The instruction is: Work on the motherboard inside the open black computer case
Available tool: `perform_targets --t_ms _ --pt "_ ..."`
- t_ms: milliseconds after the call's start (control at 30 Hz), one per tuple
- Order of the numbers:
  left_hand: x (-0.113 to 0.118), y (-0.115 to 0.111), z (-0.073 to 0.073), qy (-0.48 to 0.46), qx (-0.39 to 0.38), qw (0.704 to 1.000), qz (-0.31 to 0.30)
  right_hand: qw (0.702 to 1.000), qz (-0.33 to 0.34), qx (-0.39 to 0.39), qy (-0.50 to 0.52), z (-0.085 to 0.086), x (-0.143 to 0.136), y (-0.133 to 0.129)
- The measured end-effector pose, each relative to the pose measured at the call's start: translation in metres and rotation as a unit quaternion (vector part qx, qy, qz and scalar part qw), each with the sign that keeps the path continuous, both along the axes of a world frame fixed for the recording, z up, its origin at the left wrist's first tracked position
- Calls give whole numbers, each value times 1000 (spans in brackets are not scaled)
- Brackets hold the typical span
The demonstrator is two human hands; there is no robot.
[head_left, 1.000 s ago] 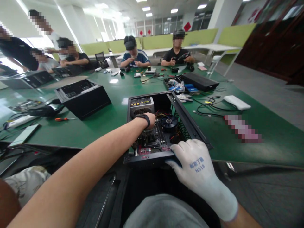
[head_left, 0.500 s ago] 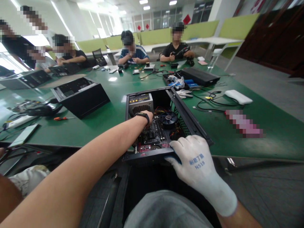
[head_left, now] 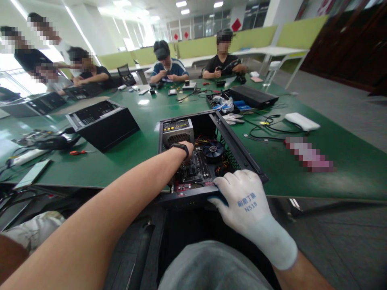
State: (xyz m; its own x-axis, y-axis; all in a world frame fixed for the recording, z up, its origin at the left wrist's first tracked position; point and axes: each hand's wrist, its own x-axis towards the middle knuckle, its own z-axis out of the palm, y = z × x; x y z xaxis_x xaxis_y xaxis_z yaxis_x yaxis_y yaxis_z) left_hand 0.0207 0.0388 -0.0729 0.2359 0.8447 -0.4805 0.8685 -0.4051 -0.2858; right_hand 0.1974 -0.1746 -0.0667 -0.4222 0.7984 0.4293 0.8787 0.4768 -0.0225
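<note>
An opened black computer case lies on its side at the table's front edge. Inside it are a grey power supply, a motherboard and a round black cooling fan. Bare, with a black band at the wrist, my left hand reaches into the case between the power supply and the fan. Its fingers are hidden, so what it touches cannot be made out. My right hand, in a white work glove, is closed over the near rim of the case, thumb below and fingers on top.
On the green table, another black case stands to the left, near an orange screwdriver. Behind my case are a tray with gloves and a black panel. Cables and a white box lie right. Several people sit across.
Both hands keep their places at the case, the left inside and the right on the rim. The view has shifted slightly; nothing else near my hands has visibly moved.
</note>
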Motion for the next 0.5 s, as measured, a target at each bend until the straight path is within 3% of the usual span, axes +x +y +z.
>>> perform_targets --t_ms 500 --pt "-2 3 -3 -10 8 1000 -7 1000 0 -12 -3 0 0 1"
